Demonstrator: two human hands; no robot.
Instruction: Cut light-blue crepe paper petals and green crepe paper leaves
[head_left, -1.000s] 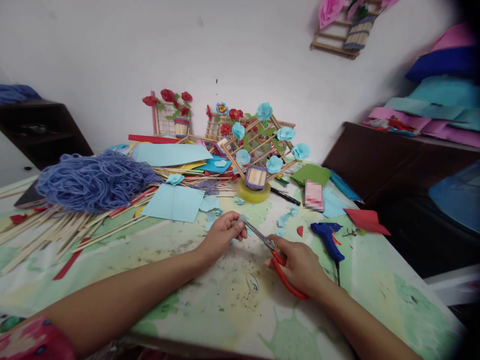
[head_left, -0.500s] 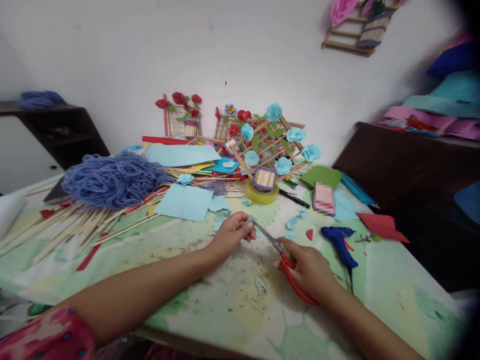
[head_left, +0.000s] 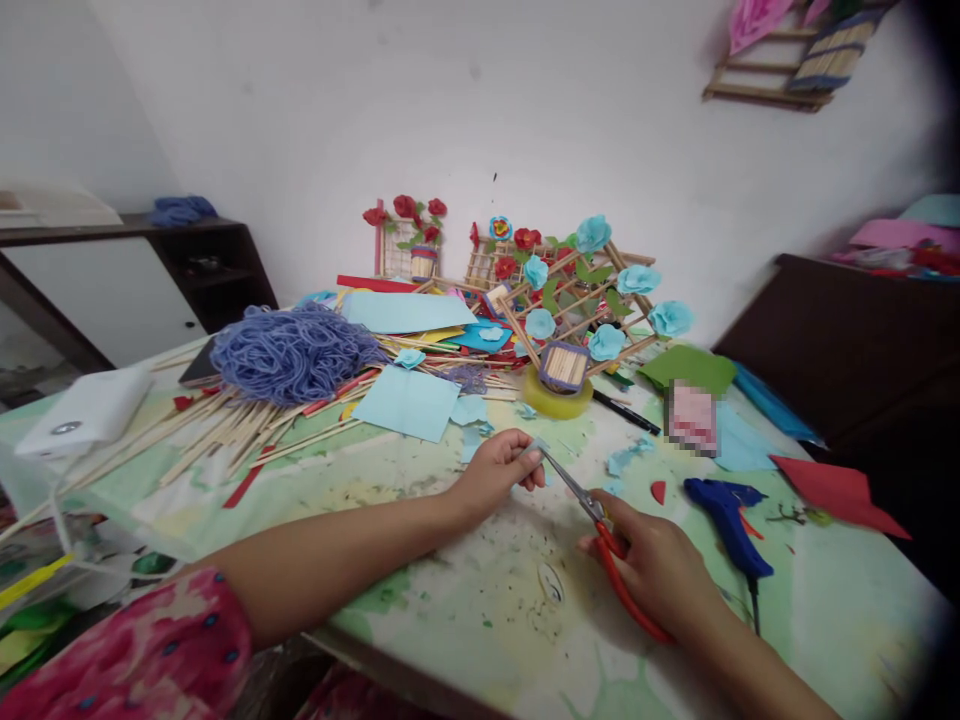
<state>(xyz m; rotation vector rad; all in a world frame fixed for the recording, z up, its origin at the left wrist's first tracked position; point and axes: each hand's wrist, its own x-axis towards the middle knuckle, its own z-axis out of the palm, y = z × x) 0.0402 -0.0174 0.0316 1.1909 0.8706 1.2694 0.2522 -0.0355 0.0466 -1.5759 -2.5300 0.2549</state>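
Note:
Between thumb and fingertips, my left hand (head_left: pixel 495 474) pinches a small piece of light blue paper (head_left: pixel 538 446). My right hand (head_left: pixel 661 562) is closed around the red handles of a pair of scissors (head_left: pixel 581 494). The blades point up and left, with their tips at the paper; whether they touch it I cannot tell. Behind my left hand lie a light blue paper square (head_left: pixel 409 403) and torn blue scraps (head_left: pixel 628 455). A blue glue gun (head_left: pixel 729 525) rests to the right of my right hand.
A stick lattice with blue paper flowers (head_left: pixel 606 342) leans by a yellow tape roll (head_left: pixel 556 396). Purple yarn (head_left: pixel 292 352) and wooden sticks (head_left: pixel 217 430) cover the left side. A black pen (head_left: pixel 626 411), green paper (head_left: pixel 688 371) and red paper (head_left: pixel 840 495) lie at the right.
The view has turned left, so everything sits further right and a white device shows more at the left. Both hands keep their hold, with the scissor tips still at the paper.

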